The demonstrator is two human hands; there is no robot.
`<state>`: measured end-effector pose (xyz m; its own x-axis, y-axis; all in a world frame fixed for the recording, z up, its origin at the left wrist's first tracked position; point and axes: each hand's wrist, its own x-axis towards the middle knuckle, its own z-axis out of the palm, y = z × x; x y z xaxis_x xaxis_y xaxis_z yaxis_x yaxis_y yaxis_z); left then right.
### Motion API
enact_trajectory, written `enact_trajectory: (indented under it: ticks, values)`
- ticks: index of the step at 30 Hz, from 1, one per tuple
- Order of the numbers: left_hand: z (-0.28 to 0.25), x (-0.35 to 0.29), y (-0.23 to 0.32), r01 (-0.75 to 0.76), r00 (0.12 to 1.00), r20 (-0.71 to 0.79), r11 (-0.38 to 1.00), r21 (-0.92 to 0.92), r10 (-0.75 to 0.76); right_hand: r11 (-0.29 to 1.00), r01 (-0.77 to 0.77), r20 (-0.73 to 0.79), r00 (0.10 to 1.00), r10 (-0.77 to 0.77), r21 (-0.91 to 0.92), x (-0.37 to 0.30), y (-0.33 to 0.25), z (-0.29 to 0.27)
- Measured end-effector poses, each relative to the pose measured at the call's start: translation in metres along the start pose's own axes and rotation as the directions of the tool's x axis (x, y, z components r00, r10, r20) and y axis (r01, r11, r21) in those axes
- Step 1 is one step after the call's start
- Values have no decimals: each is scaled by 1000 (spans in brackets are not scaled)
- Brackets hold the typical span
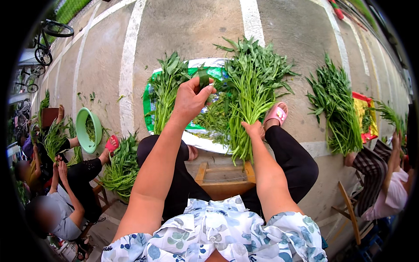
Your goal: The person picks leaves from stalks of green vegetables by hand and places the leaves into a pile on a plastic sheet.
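Note:
My right hand (254, 129) is closed round the pale stems of a large bunch of leafy greens (257, 70), long-leaved like water spinach, whose leafy tops point away from me. To its left, my raised left hand (192, 99) pinches a dark green leaf (204, 77) between thumb and fingers. Below both hands lies a green and white plastic sheet (147, 102). A smaller pile of greens (171, 83) rests on its left part, and loose picked leaves (211, 115) cover its middle.
A wooden stool (224, 187) stands between my legs. On the left are a pale green basin (83, 131), a heap of greens (122, 163) and people handling greens. To the right lie another heap (334, 105) and a red and yellow sheet (371, 131), beside a seated person.

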<state>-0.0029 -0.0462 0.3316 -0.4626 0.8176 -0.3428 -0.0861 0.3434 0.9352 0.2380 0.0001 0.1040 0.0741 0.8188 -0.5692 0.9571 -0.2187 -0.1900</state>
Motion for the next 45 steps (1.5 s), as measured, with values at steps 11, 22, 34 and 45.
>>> enact_trajectory:
  ticks: [11, 22, 34, 45]
  values:
    - [4, 4, 3, -29, 1000, -9, 999, -39, 28, 977, 81, 3, 997, -83, 198, -4, 7, -37]
    - [9, 11, -7, 77, 990, 123, 992, -102, -65, 615, 60, 88, 974, -207, 786, -31, -37, -163]
    - [27, -4, -4, 415, 858, 471, 814, -406, -203, 362, 143, 87, 832, -548, 921, -123, -109, -225]
    - [21, -8, -7, 148, 975, 186, 978, -148, -120, 544, 605, -42, 690, -722, 581, -114, -143, -137]
